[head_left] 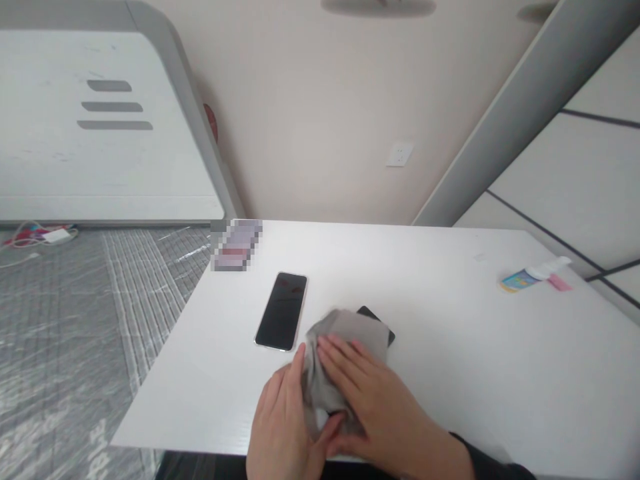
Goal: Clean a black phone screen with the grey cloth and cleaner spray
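A grey cloth (370, 328) lies bunched on the white table (440, 373) in front of me. My right hand (373, 393) rests on top of it, fingers stretched out flat and close together. At the cloth's left side is my left hand (283, 420), its fingers along the edge and its thumb reaching round the near side, so that cloth sits between them. From under the cloth's far right side sticks out a flat black thing (369, 312); most of it is hidden. A smartphone (281, 311) with a dark screen lies just left of the cloth.
At the table's far left corner lies a pixelated flat item (237, 245). A white-capped bottle (525, 277) with a blue and yellow label lies on the right, beside something pink (559, 283). A wall with a socket (400, 154) stands behind; a white bed-end panel (110, 163) is at left.
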`<action>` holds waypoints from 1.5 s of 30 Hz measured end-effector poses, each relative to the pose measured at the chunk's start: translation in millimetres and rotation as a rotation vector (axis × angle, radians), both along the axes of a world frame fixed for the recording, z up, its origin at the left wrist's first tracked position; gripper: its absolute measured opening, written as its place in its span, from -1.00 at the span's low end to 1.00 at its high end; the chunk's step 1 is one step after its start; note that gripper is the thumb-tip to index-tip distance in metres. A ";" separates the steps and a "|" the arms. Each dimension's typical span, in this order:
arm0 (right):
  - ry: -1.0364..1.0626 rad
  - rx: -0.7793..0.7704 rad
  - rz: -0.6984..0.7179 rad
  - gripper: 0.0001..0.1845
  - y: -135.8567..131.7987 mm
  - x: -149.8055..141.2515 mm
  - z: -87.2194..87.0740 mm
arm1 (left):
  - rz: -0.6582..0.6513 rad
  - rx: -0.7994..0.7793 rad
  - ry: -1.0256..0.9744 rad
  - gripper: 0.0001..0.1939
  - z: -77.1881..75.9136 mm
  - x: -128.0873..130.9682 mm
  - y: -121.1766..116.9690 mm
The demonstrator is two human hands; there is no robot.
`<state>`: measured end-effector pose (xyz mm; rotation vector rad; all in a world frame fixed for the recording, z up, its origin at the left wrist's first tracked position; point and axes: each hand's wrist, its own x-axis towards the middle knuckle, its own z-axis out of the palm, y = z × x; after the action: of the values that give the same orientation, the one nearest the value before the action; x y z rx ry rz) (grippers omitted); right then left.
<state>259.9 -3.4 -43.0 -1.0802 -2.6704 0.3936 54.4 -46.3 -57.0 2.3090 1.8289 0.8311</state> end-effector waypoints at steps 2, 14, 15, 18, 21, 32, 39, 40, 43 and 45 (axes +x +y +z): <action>0.027 -0.039 0.140 0.12 -12.4 -0.4 4.7 | -0.003 -0.008 0.011 -0.01 0.1 -1.1 0.0; -0.021 0.071 -0.091 0.28 8.3 11.2 -6.9 | -0.035 0.049 -0.011 -0.12 2.6 1.0 2.1; -0.002 0.038 -0.020 0.27 0.9 1.9 -5.5 | -0.042 0.051 -0.004 -0.13 2.3 -0.2 1.9; -0.003 0.026 0.148 0.06 -23.7 1.7 -0.4 | -0.087 0.042 0.013 -0.06 1.9 -3.5 1.7; -0.046 0.080 0.117 0.04 -27.2 35.9 2.3 | -0.097 0.035 0.011 -0.08 2.8 -3.6 2.6; 0.006 0.129 0.101 0.03 -8.6 -11.6 -5.6 | -0.080 0.017 0.048 0.02 -7.1 -5.3 1.8; -0.034 0.271 -0.019 0.05 -12.5 51.9 -8.2 | -0.088 0.042 0.069 0.01 -14.3 -5.8 1.9; -0.032 0.282 -0.083 0.10 -4.8 52.9 -8.4 | -0.082 0.056 0.064 0.00 -14.2 -5.3 2.3; -0.004 0.286 -0.128 0.25 11.5 27.6 -10.2 | -0.085 0.083 0.038 0.03 -17.4 -5.5 2.3; 0.021 0.274 -0.027 0.22 10.3 2.0 -13.9 | -0.096 0.083 0.034 0.03 -23.8 -7.3 1.3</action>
<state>261.9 7.0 -56.9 -1.0191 -2.5911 0.0306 47.2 -45.0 -80.8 2.4543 1.7121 0.8756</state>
